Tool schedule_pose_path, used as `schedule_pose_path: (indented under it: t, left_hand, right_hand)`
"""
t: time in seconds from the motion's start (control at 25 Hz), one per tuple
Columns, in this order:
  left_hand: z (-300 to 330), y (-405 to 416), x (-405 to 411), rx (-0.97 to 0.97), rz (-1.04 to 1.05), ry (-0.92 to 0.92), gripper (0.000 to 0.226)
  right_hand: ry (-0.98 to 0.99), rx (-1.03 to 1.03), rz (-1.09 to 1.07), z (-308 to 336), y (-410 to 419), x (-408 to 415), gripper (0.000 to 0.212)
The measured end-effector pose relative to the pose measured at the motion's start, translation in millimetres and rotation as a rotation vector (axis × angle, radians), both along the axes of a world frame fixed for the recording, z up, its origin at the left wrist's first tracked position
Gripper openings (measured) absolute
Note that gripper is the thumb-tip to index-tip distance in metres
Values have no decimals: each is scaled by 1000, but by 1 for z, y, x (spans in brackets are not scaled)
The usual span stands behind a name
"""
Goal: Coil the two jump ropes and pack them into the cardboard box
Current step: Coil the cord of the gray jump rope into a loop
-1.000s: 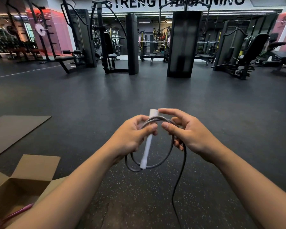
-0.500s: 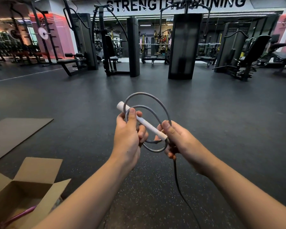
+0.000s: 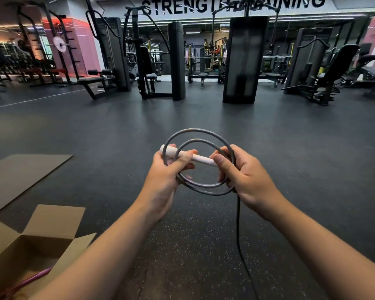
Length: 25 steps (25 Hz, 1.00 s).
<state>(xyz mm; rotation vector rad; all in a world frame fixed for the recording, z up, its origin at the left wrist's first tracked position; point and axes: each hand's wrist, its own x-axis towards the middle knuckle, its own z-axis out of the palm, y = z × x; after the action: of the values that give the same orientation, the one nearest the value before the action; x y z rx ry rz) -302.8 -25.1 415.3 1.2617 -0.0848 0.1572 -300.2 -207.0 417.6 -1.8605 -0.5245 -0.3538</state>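
At lower left the open cardboard box (image 3: 26,254) sits on the floor (image 3: 204,245), a pink rope (image 3: 30,279) inside it. Above the floor, the left hand (image 3: 167,176) curls its fingers (image 3: 183,158) round the white handle (image 3: 195,157), whose long axis runs left to right, left end slightly farther. The right hand (image 3: 245,176) pinches the grey rope (image 3: 200,132), coiled in two loops, tail hanging down. Weight machines (image 3: 245,59) stand beyond.

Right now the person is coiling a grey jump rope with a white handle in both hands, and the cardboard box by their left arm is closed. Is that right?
Not quite: the cardboard box is open, its flaps up, as the head view shows. The rest holds: the left hand and right hand hold the grey jump rope with its white handle.
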Motion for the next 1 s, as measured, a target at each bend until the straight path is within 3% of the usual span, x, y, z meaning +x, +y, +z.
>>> schedule_pose_path:
  t: [0.08, 0.16, 0.32, 0.4, 0.52, 0.68, 0.76, 0.84, 1.0]
  left_hand:
    - [5, 17, 4, 185, -40, -28, 93]
    - [19, 32, 2, 479, -79, -113, 105]
    - [56, 31, -8, 1057, -252, -276, 82]
    - [54, 16, -10, 1158, -372, -281, 58]
    - [35, -2, -9, 999, -486, -146, 21]
    - [23, -6, -9, 987, -417, -256, 26]
    - [24, -8, -10, 894, -383, -301, 20]
    - [27, -7, -10, 696, -315, -295, 21]
    - [30, -3, -3, 93, -98, -192, 29]
  right_hand:
    - [-8, -60, 4, 9, -10, 3, 22]
    - [4, -112, 38, 16, -20, 6, 21]
    - [-59, -425, 117, 20, -24, 5, 20]
    - [-59, -458, 163, 21, -17, -2, 18]
    - [-41, -396, 163, 20, -13, -6, 15]
    - [-111, -274, 71, 22, -20, -5, 34]
    - [-65, -94, 57, 25, -22, -3, 53]
    - [76, 84, 30, 26, -31, 0, 69]
    - [273, 33, 60, 7, -47, 7, 91]
